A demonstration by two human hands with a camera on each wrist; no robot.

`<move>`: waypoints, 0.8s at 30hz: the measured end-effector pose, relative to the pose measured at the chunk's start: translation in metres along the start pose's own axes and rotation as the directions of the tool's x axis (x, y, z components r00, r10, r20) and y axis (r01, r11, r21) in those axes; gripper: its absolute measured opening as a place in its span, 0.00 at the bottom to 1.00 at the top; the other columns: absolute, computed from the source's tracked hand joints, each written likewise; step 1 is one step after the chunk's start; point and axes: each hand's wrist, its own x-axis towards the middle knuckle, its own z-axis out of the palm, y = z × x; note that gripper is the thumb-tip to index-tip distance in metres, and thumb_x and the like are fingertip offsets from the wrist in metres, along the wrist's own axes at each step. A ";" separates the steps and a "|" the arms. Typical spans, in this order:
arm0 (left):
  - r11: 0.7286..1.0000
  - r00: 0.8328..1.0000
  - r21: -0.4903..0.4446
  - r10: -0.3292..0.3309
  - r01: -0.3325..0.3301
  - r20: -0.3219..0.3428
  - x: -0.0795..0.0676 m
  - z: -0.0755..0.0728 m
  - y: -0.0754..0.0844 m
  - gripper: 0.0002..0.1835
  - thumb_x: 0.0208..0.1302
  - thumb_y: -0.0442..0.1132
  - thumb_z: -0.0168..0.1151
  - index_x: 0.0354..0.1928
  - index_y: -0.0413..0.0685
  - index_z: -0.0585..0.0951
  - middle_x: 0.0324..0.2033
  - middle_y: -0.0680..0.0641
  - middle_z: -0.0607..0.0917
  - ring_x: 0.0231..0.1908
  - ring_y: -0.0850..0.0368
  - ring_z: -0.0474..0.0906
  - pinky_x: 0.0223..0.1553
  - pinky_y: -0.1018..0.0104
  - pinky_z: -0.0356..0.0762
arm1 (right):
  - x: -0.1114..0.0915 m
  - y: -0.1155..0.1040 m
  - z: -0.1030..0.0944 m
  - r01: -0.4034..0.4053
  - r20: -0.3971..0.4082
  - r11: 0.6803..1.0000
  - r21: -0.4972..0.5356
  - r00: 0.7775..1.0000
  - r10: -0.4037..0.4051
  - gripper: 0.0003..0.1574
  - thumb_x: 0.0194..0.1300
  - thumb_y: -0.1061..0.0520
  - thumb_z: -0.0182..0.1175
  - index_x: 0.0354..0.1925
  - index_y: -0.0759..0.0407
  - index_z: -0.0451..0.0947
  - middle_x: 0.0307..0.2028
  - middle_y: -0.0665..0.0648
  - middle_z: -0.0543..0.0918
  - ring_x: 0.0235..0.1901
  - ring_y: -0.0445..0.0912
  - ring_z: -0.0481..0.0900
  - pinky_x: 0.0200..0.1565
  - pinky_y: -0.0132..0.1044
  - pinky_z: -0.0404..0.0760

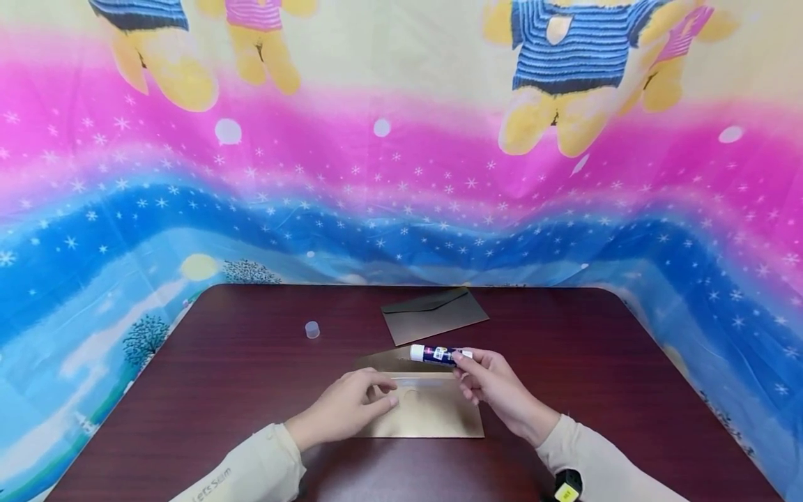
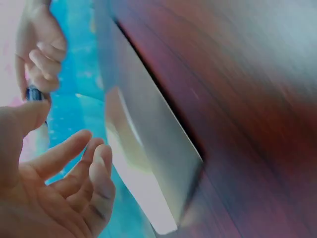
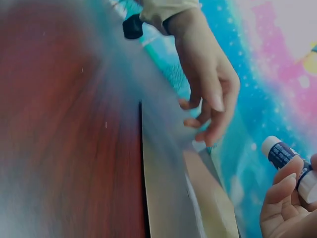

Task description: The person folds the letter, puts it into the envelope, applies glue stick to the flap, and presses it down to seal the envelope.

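In the head view a gold envelope [image 1: 433, 415] lies before me, its flap [image 1: 389, 359] opened away from me. My right hand [image 1: 495, 387] pinches a glue stick [image 1: 433, 354] near one end, holding it above the flap with its white end to the left. The right wrist view also shows the glue stick [image 3: 283, 153], gripped between thumb and fingers. Over the envelope's left side is my left hand [image 1: 351, 408], fingers loosely bent around nothing; in the left wrist view its fingers [image 2: 101, 183] stand apart from the thumb.
A small translucent cap [image 1: 312, 330] stands on the dark red table [image 1: 238, 369], left of the envelopes. Farther back lies a second, darker-looking envelope [image 1: 433, 317] with its flap folded over. A printed cloth [image 1: 376, 174] hangs behind the table.
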 end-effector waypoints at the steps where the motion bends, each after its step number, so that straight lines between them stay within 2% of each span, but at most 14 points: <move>1: 0.999 1.000 -0.039 -0.007 0.007 -0.008 0.001 0.001 0.003 0.17 0.70 0.49 0.62 0.52 0.46 0.86 0.40 0.54 0.86 0.35 0.66 0.78 0.37 0.69 0.75 | -0.001 0.000 0.002 -0.002 0.007 1.000 0.021 1.000 0.001 0.23 0.76 0.46 0.55 0.51 0.66 0.74 0.28 0.46 0.77 0.19 0.35 0.71 0.25 0.27 0.69; 5: 0.981 0.998 -0.191 -0.032 0.022 -0.052 0.004 0.005 0.016 0.18 0.71 0.47 0.62 0.52 0.42 0.86 0.40 0.50 0.88 0.36 0.64 0.80 0.36 0.72 0.76 | -0.007 -0.001 0.011 0.000 0.047 0.994 0.113 0.999 -0.006 0.23 0.77 0.49 0.53 0.57 0.66 0.72 0.29 0.44 0.80 0.19 0.33 0.72 0.25 0.25 0.70; 9: 0.946 0.994 -0.323 -0.049 0.015 -0.096 0.007 0.009 0.026 0.20 0.72 0.47 0.60 0.54 0.38 0.84 0.47 0.40 0.89 0.41 0.53 0.86 0.40 0.69 0.81 | -0.012 0.001 0.018 0.008 0.115 0.981 0.195 0.993 -0.031 0.23 0.77 0.49 0.53 0.59 0.64 0.71 0.31 0.43 0.81 0.19 0.32 0.73 0.26 0.24 0.72; 13: 0.905 0.988 -0.424 -0.085 0.021 -0.132 0.009 0.012 0.034 0.21 0.73 0.46 0.60 0.57 0.37 0.83 0.52 0.38 0.87 0.44 0.46 0.88 0.43 0.67 0.83 | -0.016 0.003 0.026 0.020 0.162 0.972 0.236 0.985 -0.060 0.24 0.78 0.47 0.52 0.60 0.64 0.70 0.34 0.41 0.83 0.20 0.31 0.74 0.26 0.23 0.72; 17: 0.845 0.978 -0.534 -0.131 0.025 -0.161 0.010 0.013 0.042 0.20 0.72 0.45 0.61 0.58 0.38 0.82 0.51 0.38 0.87 0.44 0.49 0.87 0.44 0.67 0.83 | -0.020 0.006 0.033 0.038 0.175 0.966 0.257 0.981 -0.086 0.28 0.79 0.47 0.51 0.63 0.66 0.68 0.37 0.40 0.84 0.20 0.30 0.75 0.26 0.23 0.71; 19: 0.818 0.972 -0.575 -0.148 0.017 -0.182 0.011 0.014 0.045 0.19 0.72 0.43 0.62 0.57 0.38 0.83 0.50 0.37 0.88 0.42 0.53 0.86 0.43 0.67 0.83 | -0.020 0.008 0.035 0.043 0.179 0.963 0.265 0.979 -0.093 0.28 0.79 0.47 0.51 0.63 0.66 0.68 0.38 0.40 0.84 0.20 0.30 0.75 0.26 0.23 0.70; 22: 0.792 0.960 -0.610 -0.177 0.008 -0.218 0.011 0.014 0.049 0.17 0.71 0.41 0.62 0.54 0.37 0.84 0.45 0.37 0.89 0.38 0.58 0.82 0.41 0.68 0.82 | -0.021 0.011 0.037 0.046 0.200 0.963 0.266 0.974 -0.102 0.26 0.79 0.48 0.50 0.62 0.66 0.69 0.38 0.39 0.85 0.21 0.30 0.75 0.25 0.23 0.69; 24: 0.770 0.950 -0.637 -0.219 0.030 -0.221 0.012 0.014 0.051 0.16 0.70 0.41 0.63 0.52 0.37 0.85 0.39 0.41 0.89 0.34 0.62 0.79 0.38 0.69 0.80 | -0.022 0.013 0.038 0.051 0.229 0.966 0.255 0.967 -0.111 0.23 0.79 0.49 0.50 0.60 0.64 0.71 0.39 0.39 0.85 0.22 0.30 0.75 0.25 0.23 0.68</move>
